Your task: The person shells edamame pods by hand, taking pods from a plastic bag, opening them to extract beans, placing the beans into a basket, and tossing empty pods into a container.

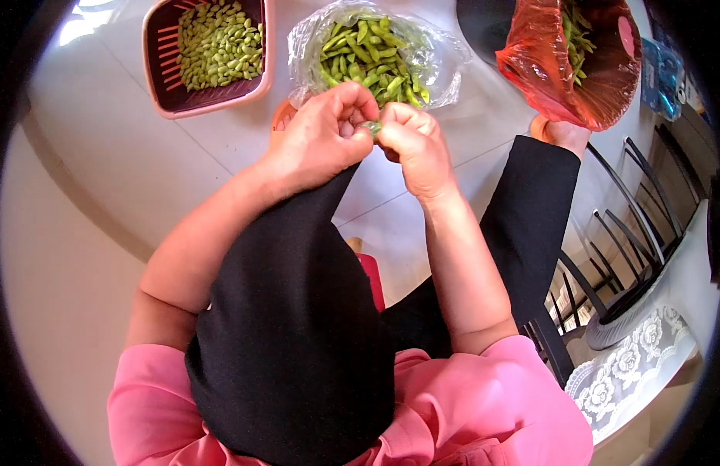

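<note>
Green pod [371, 126] is pinched between the fingertips of the left hand [322, 138] and the right hand [413, 147], both closed narrowly on it, thumbs pressed at its seam. Judged step: splitting one pod. Just beyond the fingers lies the clear bag of unshelled pods [373, 51]; beyond and left of them, the pink basket of shelled beans [214, 48]; to their right, the red bag [571, 58]. Next move calls for thumb pressure along the seam without crushing the beans.
</note>
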Available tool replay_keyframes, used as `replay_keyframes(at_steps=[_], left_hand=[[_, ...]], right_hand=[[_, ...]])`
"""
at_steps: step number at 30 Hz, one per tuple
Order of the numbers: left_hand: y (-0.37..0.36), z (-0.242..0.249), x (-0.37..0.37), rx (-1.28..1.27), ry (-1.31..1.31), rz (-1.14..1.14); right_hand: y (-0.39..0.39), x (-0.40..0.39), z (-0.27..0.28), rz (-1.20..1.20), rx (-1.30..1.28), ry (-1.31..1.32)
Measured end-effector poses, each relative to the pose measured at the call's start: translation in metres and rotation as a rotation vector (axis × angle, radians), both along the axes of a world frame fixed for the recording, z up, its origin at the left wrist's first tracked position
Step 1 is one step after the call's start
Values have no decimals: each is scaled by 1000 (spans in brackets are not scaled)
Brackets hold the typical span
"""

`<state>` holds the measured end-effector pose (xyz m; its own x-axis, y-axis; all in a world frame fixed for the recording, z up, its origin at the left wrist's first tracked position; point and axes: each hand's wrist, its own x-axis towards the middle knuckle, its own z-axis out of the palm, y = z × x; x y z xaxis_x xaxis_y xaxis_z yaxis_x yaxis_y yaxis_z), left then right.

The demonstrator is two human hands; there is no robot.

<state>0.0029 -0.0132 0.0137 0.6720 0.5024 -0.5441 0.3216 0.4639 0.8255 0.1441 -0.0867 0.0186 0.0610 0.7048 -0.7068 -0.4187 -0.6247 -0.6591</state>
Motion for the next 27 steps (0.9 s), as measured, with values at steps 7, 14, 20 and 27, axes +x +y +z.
replay_keyframes(at_steps=[7, 14, 20, 27], left_hand=[[-5, -12, -8, -242, -136, 114], [1, 9, -3, -161, -265, 154], [-2, -2, -7, 7, -116, 94], [-1, 8, -8, 477, -75, -79]], right_hand=[[-2, -16, -3, 5, 77, -231], [8, -4, -4, -338, -282, 402], [2, -4, 9, -81, 21, -24], [-5, 16, 2, -127, -240, 599]])
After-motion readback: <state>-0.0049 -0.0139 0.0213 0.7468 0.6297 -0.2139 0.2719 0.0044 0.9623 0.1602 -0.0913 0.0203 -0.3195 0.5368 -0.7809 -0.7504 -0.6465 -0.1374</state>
